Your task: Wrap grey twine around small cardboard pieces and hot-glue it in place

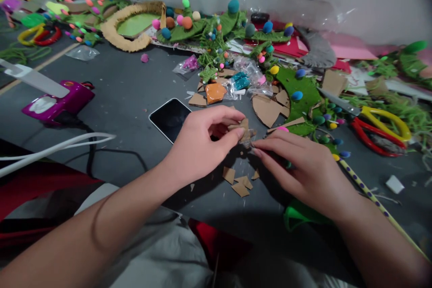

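Observation:
My left hand [205,139] pinches a small piece of brown cardboard [245,131] between thumb and fingers, above the dark table. Close against its right edge, my right hand [297,162] has thumb and forefinger pressed together; what lies between those fingertips is too small to make out. Several cut cardboard scraps [240,188] lie on the table just below the hands. A dark-screened phone [170,117] rests beside my left hand, partly covered by it. Beyond the hands lies a larger pointed cardboard piece [266,110].
Red-and-yellow scissors [381,130] lie at the right, another pair [40,35] far left. A purple power block [60,101] with cables stands left. Green felt leaves with coloured balls [189,30] and a tan ring [116,31] line the back. Orange clay [216,93] sits behind the hands.

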